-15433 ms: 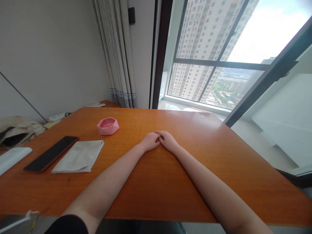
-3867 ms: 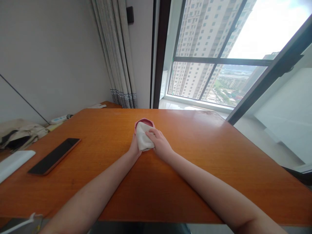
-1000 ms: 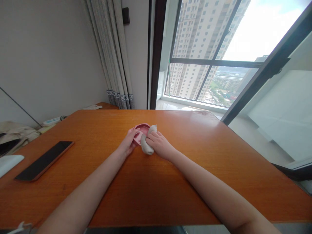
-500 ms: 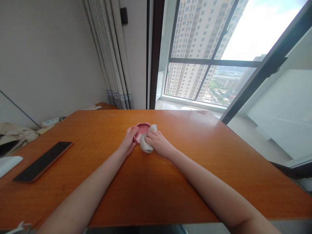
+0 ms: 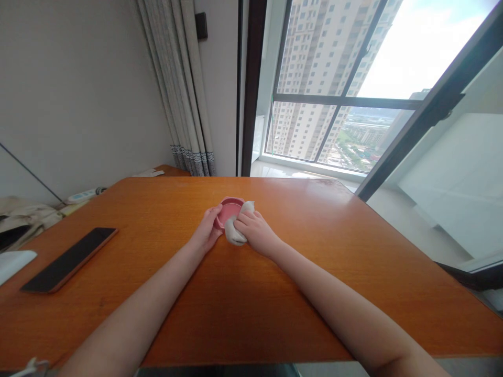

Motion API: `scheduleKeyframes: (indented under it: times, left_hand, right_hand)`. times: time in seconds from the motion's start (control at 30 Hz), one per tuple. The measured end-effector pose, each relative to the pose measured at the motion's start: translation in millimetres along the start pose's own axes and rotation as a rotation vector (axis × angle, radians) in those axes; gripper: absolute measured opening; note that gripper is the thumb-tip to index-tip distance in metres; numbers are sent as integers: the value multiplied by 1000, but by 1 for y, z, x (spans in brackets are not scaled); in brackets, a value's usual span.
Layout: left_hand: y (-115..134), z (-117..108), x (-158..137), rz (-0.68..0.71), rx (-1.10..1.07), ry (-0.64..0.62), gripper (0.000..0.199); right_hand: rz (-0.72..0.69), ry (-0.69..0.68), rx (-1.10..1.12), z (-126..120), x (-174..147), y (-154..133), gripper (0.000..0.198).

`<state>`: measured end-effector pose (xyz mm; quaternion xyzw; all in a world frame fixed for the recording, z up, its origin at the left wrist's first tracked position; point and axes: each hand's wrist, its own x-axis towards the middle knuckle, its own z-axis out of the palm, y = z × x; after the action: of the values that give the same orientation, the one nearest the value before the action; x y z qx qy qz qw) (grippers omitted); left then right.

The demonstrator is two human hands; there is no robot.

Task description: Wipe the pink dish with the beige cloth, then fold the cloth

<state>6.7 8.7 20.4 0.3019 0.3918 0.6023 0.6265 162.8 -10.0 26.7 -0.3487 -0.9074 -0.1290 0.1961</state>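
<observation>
My left hand (image 5: 207, 229) grips the left side of a shallow pink dish (image 5: 230, 209), thumb at its rim. The dish is tilted so that its inside faces me. In my right hand (image 5: 255, 230) is a bunched pale grey cloth (image 5: 234, 233), pressed against the dish's right edge. Part of the dish lies behind the cloth, and the fingertips of my right hand are partly hidden in its folds.
Both arms reach over a brown wooden table (image 5: 314, 272). A flat black slab like a phone (image 5: 70, 260) lies at the left, with a white object (image 5: 18, 264) beside it. Beyond the far edge are a curtain (image 5: 181, 104) and a large window (image 5: 338, 99).
The pink dish has tipped slightly, showing more of its round inside. The cloth and my right hand have shifted only a little against its edge.
</observation>
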Motion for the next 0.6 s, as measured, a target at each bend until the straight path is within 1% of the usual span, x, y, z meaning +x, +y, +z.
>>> scheduleKeyframes:
  times: [0.07, 0.13, 0.2, 0.27, 0.37, 0.4, 0.43, 0.5, 0.57, 0.6]
  left_hand:
    - [5, -5, 5, -44, 35, -12, 37]
    - [5, -8, 9, -24, 59, 0, 35]
    - [0, -9, 10, 33, 51, 29, 29]
    - [-8, -7, 8, 75, 30, 70, 23]
    - [-15, -3, 2, 61, 10, 75, 22]
    - [-15, -2, 1, 52, 5, 60, 22]
    - [-13, -2, 0, 45, 0, 38, 22]
    - [-6, -4, 1, 2, -6, -38, 25]
    - [2, -9, 6, -81, 7, -130, 31]
    - [5, -12, 10, -124, 24, -166, 32]
  right_hand:
    - [-109, -26, 0, -2, -1, 11, 14]
    - [-132, -29, -14, -3, -1, 11, 15]
    - [-100, -16, -25, -2, 0, 2, 14]
    - [-22, 13, -32, -1, 2, -14, 13]
    - [126, 76, -54, 0, 4, -31, 11]
    - [150, 89, -63, -1, 4, -33, 10]
    - [142, 93, -69, -3, 4, -31, 11]
    - [21, 71, -62, -8, 3, -23, 13]
    - [-134, 33, -41, -13, 2, -12, 15]
    - [-190, 14, -30, -15, 1, -7, 16]
